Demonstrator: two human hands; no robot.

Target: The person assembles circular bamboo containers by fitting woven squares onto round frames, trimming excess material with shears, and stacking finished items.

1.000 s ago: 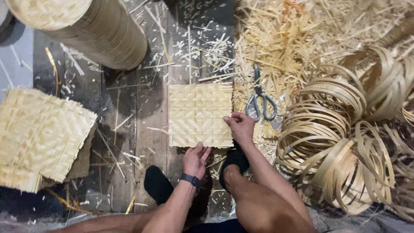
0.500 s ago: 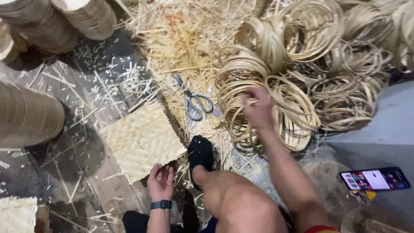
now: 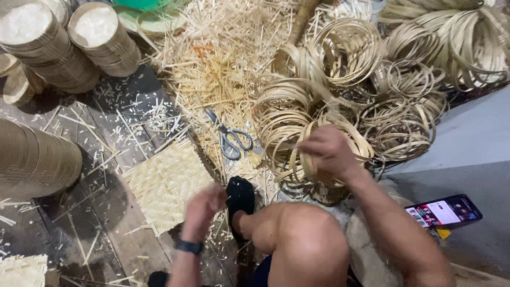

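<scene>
Right hand (image 3: 330,151) out over the near pile of bamboo hoops (image 3: 297,143), fingers curled round a thin strip or hoop rim; motion blur, so exact pinch unclear, but closed on something from that pile. Hoops heaped right of centre and on to far right, within arm's reach of the seat — probably stacked there for quick picking.

Left hand (image 3: 203,208) low, near centre, just off the near right corner of the woven mat (image 3: 166,186). Blurred; fingers look loosely curled, nothing clearly held. Touching the mat or only beside it: cannot tell. Dark band on that wrist.

Mat flat on the plank floor (image 3: 106,223), turned at an angle, directly in front of the knees — working position, both hands able to reach. Black-socked foot (image 3: 240,196) planted just right of the mat.

Scissors (image 3: 229,139) lying on the offcut heap (image 3: 223,69) between mat and hoops, handles toward the near side, easy grab for either hand.

Stacked round baskets (image 3: 69,48) far left, another stack (image 3: 32,159) at left edge, kept clear of the work spot. Second woven piece (image 3: 21,270) at near left corner. Phone (image 3: 445,211) on the grey ledge, near right, screen lit.
</scene>
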